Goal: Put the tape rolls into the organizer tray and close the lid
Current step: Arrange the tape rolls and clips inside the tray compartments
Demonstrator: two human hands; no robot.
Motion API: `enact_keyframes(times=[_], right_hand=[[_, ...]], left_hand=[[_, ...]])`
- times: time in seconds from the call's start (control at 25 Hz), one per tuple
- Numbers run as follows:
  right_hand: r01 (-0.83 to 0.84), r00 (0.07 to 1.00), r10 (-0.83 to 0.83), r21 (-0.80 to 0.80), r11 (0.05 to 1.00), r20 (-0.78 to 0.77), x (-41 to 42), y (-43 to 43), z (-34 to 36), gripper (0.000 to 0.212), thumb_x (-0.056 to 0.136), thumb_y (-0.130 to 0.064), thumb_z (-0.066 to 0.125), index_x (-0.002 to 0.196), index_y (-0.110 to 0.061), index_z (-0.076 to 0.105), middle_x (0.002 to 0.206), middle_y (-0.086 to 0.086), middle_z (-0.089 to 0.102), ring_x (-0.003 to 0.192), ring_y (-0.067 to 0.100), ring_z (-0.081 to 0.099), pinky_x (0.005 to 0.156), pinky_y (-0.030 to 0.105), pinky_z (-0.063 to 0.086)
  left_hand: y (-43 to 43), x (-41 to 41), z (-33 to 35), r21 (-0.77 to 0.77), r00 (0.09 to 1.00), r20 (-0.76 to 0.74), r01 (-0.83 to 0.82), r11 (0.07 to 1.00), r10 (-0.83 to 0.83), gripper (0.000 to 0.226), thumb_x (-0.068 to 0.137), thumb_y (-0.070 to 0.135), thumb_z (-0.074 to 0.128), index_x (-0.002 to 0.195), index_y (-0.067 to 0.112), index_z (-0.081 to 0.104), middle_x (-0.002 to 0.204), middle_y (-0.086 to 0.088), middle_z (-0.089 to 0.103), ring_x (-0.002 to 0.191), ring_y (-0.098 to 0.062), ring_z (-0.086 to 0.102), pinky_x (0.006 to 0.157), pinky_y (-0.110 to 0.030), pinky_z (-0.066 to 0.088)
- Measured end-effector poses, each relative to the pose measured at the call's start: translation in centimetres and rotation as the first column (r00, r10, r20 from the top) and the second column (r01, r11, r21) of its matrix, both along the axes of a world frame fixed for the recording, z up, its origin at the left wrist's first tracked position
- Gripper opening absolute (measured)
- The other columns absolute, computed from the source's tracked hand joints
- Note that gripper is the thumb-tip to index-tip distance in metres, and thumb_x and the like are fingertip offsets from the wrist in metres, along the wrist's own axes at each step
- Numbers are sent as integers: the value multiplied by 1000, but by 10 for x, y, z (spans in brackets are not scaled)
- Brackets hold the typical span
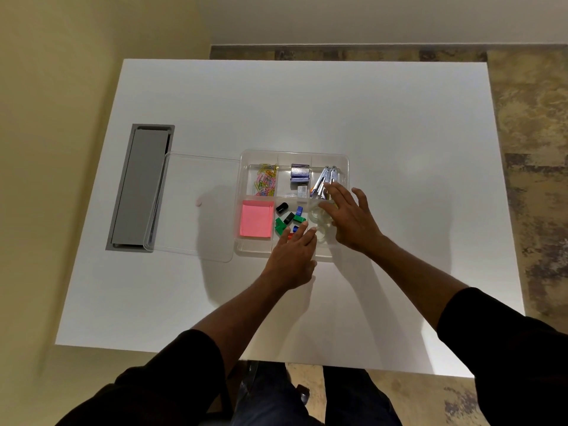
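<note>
A clear organizer tray (295, 156) sits mid-table, and its clear lid (196, 207) lies flat, open to the left. Several clear tape rolls (318, 221) lie in the near right compartment. My right hand (353, 218) reaches over that compartment from the right. Its fingertips grip a tilted clear tape roll (316, 206) just above the others. My left hand (292, 256) lies over the tray's front rim with straight, parted fingers. Its fingertips touch the edge of the tape compartment and hold nothing.
Other compartments hold coloured paper clips (266, 181), staple boxes (299, 173), metal clips (327, 179), pink sticky notes (256, 218) and small coloured pieces (289, 218). A grey cable hatch (138, 186) is set into the white table (399, 133) at the left, partly under the lid.
</note>
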State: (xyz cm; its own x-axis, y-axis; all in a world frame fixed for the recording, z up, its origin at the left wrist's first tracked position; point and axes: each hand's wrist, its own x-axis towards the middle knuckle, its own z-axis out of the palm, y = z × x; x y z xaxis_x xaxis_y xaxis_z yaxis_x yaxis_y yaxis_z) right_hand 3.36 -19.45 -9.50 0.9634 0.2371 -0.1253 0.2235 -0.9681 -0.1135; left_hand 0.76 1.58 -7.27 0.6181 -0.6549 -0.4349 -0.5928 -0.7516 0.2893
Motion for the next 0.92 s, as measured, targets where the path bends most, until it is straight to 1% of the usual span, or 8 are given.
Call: enact_keyframes(times=[0.16,0.44,0.56,0.6,0.64,0.72,0.8,0.92], right_hand=[[-12,1000,11,-33,999,-24,3,-1,1,74,71,-8,90,137,-23,60,170,19,34,161,38,25,125,63,21],[84,996,-85,39,996,9,-5,4,9,65,75,-12,88,135,-22,62,165,18,43,157,37,35,123,60,27],[200,968,-210,82,976,138,-26,13,21,39,85,-15,79,123,-18,69,136,10,68,127,30,57,104,43,39],[208,962,-215,60,976,170,-35,16,25,23,92,-22,73,115,-18,71,123,6,73,115,27,59,96,40,39],[191,968,-194,31,981,161,-45,19,26,19,99,-32,64,110,-19,73,115,2,75,111,25,59,95,41,38],[138,987,-134,-39,990,94,-59,25,24,44,105,-55,48,108,-20,76,114,1,78,124,27,61,110,50,35],[104,994,-101,-68,992,45,-66,29,18,63,105,-68,38,112,-20,78,122,2,79,143,31,54,125,61,23],[89,994,-94,-91,992,-51,-69,33,13,77,105,-74,25,127,-18,73,138,6,72,156,33,40,128,68,11]], left_hand=[[0,1,1,-3,1000,-6,-10,1000,10,71,105,40,59,164,12,31,177,-9,21,166,-30,7,133,-59,8],[8,-7,2,-93,997,20,-77,993,79,72,105,34,58,165,9,27,177,-12,15,166,-30,10,133,-53,13],[16,-11,1,-175,989,29,-141,974,148,72,104,24,60,164,4,26,175,-17,20,164,-32,16,132,-43,15],[18,-12,1,-186,986,33,-153,971,161,71,104,20,59,164,3,26,175,-18,22,164,-32,17,131,-41,14],[20,-13,1,-188,985,30,-162,969,170,70,103,16,58,164,3,26,175,-18,23,164,-33,17,130,-40,12],[23,-15,-1,-177,984,10,-175,968,180,75,101,8,58,166,6,21,176,-16,19,165,-32,11,129,-39,6],[27,-16,-3,-158,986,-4,-168,973,169,83,97,4,60,167,8,16,177,-14,13,166,-30,4,129,-39,1],[31,-18,-6,-144,990,-15,-141,980,140,88,95,2,60,168,9,11,178,-13,8,166,-29,-2,130,-40,-5]])
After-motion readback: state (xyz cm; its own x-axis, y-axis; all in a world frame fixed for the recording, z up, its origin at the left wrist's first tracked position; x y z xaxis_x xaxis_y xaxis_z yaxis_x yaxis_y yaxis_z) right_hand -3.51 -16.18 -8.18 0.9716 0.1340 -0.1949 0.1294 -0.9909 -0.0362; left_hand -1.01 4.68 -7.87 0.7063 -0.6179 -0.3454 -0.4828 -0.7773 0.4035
